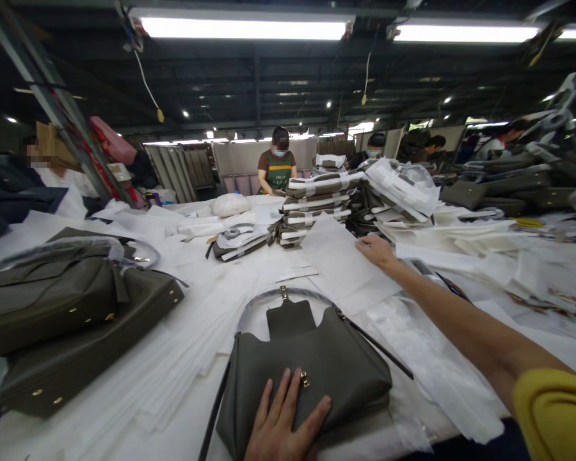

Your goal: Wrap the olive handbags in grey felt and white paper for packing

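Note:
An olive-green leather handbag (317,358) with a gold clasp and a wrapped handle lies flat on the white table in front of me. My left hand (283,419) rests flat on its front, fingers spread, beside the clasp. My right hand (375,250) is stretched far forward and lies on a white sheet of wrapping paper (340,262), fingers down on the sheet's far edge. Neither hand grips anything that I can see.
Two more olive handbags (72,307) lie stacked at the left. Piles of wrapped bags (317,205) stand at the table's middle back, loose white paper (441,365) all around. Dark bags (513,186) are piled at the right. Several people work at the far side and left.

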`<move>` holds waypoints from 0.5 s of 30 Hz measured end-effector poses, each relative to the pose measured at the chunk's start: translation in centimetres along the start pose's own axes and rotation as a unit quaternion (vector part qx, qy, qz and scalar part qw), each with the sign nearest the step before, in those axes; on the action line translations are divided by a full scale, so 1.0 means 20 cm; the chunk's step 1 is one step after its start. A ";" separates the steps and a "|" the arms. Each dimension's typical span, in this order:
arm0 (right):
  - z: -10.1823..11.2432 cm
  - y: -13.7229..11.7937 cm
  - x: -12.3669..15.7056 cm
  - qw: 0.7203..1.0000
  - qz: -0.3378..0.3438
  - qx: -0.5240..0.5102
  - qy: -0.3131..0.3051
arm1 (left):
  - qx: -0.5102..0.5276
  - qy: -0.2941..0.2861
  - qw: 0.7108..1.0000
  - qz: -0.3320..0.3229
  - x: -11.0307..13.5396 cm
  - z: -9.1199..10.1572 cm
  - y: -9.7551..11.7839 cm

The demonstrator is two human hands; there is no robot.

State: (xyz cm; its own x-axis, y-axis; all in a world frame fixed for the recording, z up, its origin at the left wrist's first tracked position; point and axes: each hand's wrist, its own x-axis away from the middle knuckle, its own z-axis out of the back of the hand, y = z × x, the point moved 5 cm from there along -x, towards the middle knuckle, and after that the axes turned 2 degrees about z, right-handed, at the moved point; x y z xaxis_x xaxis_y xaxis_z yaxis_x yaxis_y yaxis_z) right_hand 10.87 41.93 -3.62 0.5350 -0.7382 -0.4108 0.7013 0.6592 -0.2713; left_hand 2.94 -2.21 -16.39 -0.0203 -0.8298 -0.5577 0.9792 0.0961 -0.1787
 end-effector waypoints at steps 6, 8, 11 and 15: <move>0.29 -0.57 0.39 0.945 0.317 -0.082 -0.017 | 0.057 -0.057 0.997 0.005 -0.04 0.13 0.00; 0.33 -0.75 0.63 0.903 0.413 -0.085 -0.081 | 0.085 -0.087 0.992 0.026 -0.04 0.14 0.00; 0.31 -0.91 0.94 0.850 0.481 -0.104 -0.189 | 0.124 -0.121 0.984 0.044 -0.04 0.13 0.00; 0.17 -0.95 1.15 0.808 0.473 -0.145 -0.319 | 0.183 -0.128 0.972 0.069 -0.03 0.12 0.00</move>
State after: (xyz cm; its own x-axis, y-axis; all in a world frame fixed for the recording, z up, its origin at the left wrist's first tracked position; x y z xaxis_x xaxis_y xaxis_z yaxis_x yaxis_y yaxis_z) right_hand 11.50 12.01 -4.87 0.9661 0.2538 -0.0467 -0.2547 0.9091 -0.3297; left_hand 3.33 -3.02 -14.15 0.1210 -0.9369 -0.3281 0.9762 0.0523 0.2107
